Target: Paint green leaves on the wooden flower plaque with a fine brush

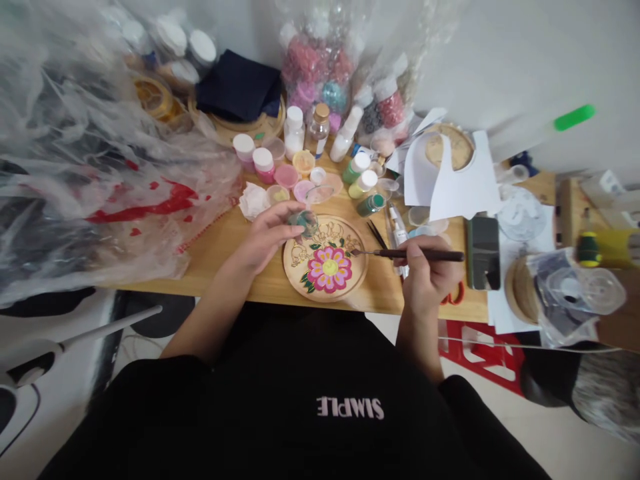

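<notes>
My left hand [273, 235] grips a small clear cup [306, 223] with green material inside, tilted over the upper left rim of a round wooden plaque [295, 280]. On the plaque is a pink and purple flower [330, 268] with a yellow centre, green leaves and golden outlines. Between the fingers of my right hand [431, 270] is a thin dark-handled tool [415, 254] with a small flat tip, perhaps a little spatula. Its tip is over the plaque's right side, by the golden outlines; whether it touches cannot be made out. Black tweezers [376, 233] lie just right of the plaque.
Behind the plaque stand several small jars [263, 164], open cups and white bottles [294, 132]. Crumpled plastic wrapping [165, 220] covers the left side. To the right lie a phone [483, 253], orange-handled scissors [454, 295] and cut white paper [475, 183].
</notes>
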### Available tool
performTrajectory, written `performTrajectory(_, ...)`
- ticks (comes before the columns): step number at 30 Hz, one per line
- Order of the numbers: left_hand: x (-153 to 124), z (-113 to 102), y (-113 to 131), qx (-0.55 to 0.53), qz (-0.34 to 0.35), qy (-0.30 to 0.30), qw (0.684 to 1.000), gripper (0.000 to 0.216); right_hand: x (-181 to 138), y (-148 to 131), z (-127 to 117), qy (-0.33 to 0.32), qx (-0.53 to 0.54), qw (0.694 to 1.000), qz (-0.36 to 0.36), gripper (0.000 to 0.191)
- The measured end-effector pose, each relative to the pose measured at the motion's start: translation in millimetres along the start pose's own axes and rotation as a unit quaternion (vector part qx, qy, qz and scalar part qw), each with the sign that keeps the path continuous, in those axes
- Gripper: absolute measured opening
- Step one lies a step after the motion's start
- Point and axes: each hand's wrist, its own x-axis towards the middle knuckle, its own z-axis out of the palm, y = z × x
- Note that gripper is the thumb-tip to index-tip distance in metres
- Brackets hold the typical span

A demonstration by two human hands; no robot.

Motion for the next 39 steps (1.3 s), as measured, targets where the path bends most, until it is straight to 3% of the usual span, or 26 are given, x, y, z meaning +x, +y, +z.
performTrajectory(5,0,-1,-1,0.013,0.002,-0.004,1.000,0.032,3,2,4,0.017,0.032,0.998,0.054,0.015)
performTrajectory(9,0,-1,-1,0.014,-0.004,0.003,1.000,0.032,7,0,6,0.040,0.074,0.995,0.046,0.015)
performTrajectory(14,1,-4,-2,0.027,0.004,-0.013,1.000,0.032,4,0,4,-0.005,0.031,0.999,0.045,0.017)
performTrajectory(19,0,-4,-1,0.033,0.003,-0.013,0.999,0.031,1,1,3,-0.011,-0.022,0.999,0.043,0.018)
performTrajectory(39,0,-1,1,-0.003,-0.009,-0.001,1.000,0.032,-4,7,4,-0.019,0.000,0.998,0.059,0.016)
